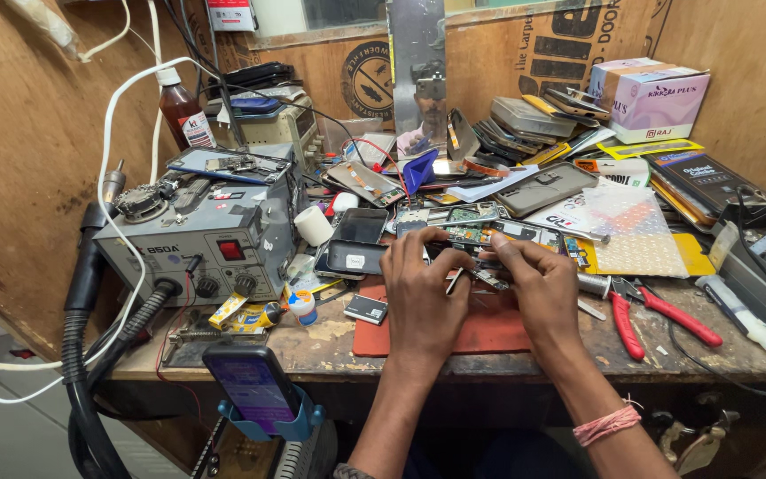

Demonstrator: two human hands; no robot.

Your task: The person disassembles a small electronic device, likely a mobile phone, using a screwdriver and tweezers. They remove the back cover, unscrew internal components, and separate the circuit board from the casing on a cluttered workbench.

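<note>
Both forearms reach in from bottom, converging at centre. Left hand [423, 297] knuckles up, fingers curled in a pinch; right hand [538, 288] same, fingertips nearly meeting.

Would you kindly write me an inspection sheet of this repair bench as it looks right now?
Surface: worn wooden bench, stained, with a red mat under the hands.
Job's things: a small opened phone part held between both hands; detail too small to tell.
Clutter: grey rework station, red-handled pliers, stacked phones, pink box, brown bottle, bubble-wrap bag.
Grippers: left hand and right hand both pinch the part over the mat.
Cables: white cable loops up the wall; black hose hangs off the bench edge.
Surroundings: plywood walls; a lit phone in a blue holder at the front.
</note>
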